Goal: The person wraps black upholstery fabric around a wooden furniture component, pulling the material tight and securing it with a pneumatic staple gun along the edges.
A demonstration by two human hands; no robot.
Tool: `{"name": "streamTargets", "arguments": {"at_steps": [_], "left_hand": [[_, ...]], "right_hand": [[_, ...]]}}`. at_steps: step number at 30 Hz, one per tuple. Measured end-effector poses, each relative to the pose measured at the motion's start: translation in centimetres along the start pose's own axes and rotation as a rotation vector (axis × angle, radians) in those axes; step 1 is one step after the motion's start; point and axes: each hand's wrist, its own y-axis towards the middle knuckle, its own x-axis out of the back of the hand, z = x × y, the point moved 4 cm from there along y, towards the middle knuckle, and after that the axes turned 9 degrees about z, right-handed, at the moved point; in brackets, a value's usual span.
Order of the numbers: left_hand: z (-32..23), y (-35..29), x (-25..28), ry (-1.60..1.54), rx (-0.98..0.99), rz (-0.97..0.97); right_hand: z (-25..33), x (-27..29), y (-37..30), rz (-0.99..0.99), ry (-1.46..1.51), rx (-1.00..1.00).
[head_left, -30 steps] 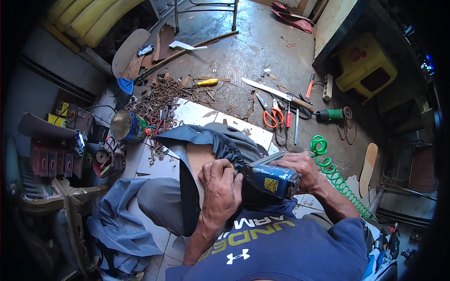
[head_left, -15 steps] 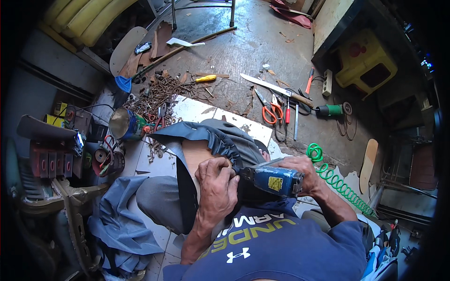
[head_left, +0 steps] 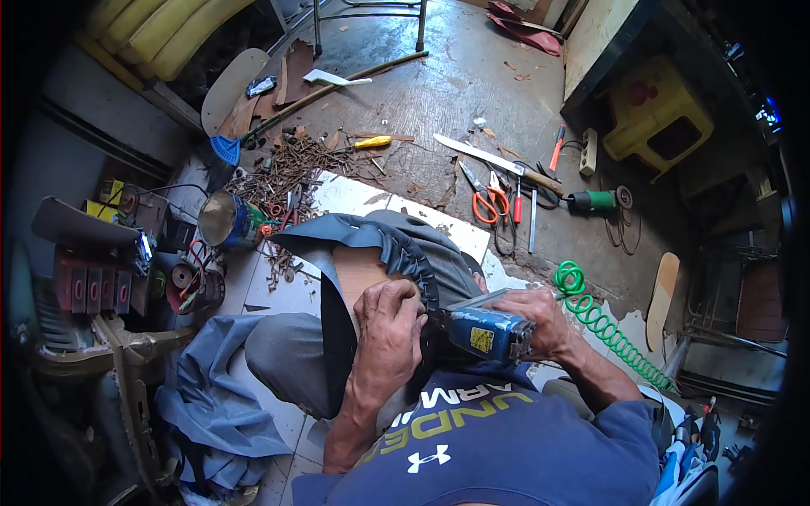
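My right hand (head_left: 544, 319) is closed round the handle of a blue pneumatic staple gun (head_left: 483, 334), which has a yellow label. The gun's nose points left, at the gathered edge of a dark grey upholstery cover (head_left: 336, 232) on my lap. Pale bare wood of a seat board (head_left: 359, 268) shows inside the folded cover. My left hand (head_left: 390, 329) has its fingers bent and pressed on the cover's edge, close to the gun's nose. Pleats run along the cover's far right side. The nose's exact contact with the cloth is hidden by my fingers.
A green coiled air hose (head_left: 612, 333) runs along the right. Ahead lie a long knife (head_left: 481, 153), orange-handled scissors (head_left: 485, 209), a yellow screwdriver (head_left: 373, 142), a green grinder (head_left: 595, 201) and a heap of rusty screws (head_left: 291, 164). Grey cloth (head_left: 219, 405) is bunched at left beside a tin can (head_left: 221, 221).
The staple gun has tilted and shifted slightly down and left, its nose still by the pleated edge. My left hand stays on the cover, and the cover has turned slightly.
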Motion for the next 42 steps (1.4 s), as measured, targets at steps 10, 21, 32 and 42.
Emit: {"name": "streamTargets", "arguments": {"at_steps": [10, 21, 32, 42], "left_hand": [[0.2, 0.0, -0.3, 0.012, -0.002, 0.0], [-0.2, 0.5, -0.5, 0.031, -0.012, -0.015], [-1.2, 2.2, -0.8, 0.05, -0.317, 0.238], [-1.8, 2.3, -1.1, 0.103, -0.606, 0.849]], "right_hand": [[0.9, -1.1, -0.9, -0.002, -0.002, 0.001], [1.4, -2.9, -2.1, -0.083, -0.056, -0.019], [-8.1, -0.3, -4.0, -0.352, -0.075, -0.415], [-5.9, 4.8, -1.3, -0.237, 0.071, 0.065]]}}
